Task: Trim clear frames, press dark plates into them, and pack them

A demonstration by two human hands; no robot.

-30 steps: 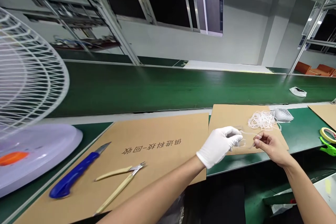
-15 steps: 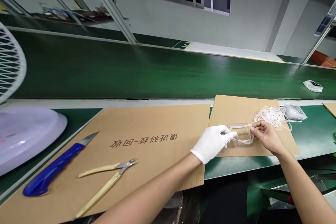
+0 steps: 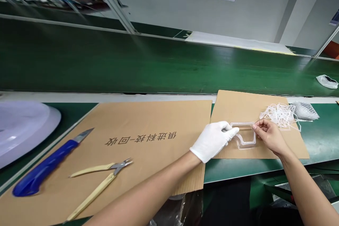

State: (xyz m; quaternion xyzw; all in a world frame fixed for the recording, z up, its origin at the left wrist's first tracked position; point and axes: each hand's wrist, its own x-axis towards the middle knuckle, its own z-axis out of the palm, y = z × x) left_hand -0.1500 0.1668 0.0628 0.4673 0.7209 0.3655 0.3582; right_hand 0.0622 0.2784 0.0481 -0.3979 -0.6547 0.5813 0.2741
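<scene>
At far left on the green bench [image 3: 321, 137], a pale lilac-white plastic fan base [image 3: 23, 130] sits beside a broad brown cardboard sheet [image 3: 148, 122] printed with black Chinese characters. On this sheet lie a blue-handled utility knife [image 3: 45, 166], its blade pointing away from the person, and a pair of yellow-handled side cutters [image 3: 99, 180] with metal jaws, the two apart. Centre right, the white-gloved left hand [image 3: 213, 140] closes its fingers on the left edge of a clear moulded plastic frame [image 3: 243, 135], a transparent rectangular piece with a stepped outline. The bare right hand [image 3: 270, 136] pinches the frame's right edge between thumb and forefinger. The frame is held over a second brown cardboard sheet [image 3: 254, 107]; whether it touches the sheet cannot be told. Just right of the right hand, a tangle of white plastic strips [image 3: 279, 114] lies on this sheet, near a crumpled translucent bag [image 3: 304, 110] on the bench. Behind all these runs a dark green conveyor belt [image 3: 106, 63], bearing a small white packet [image 3: 327, 81] at far right.
</scene>
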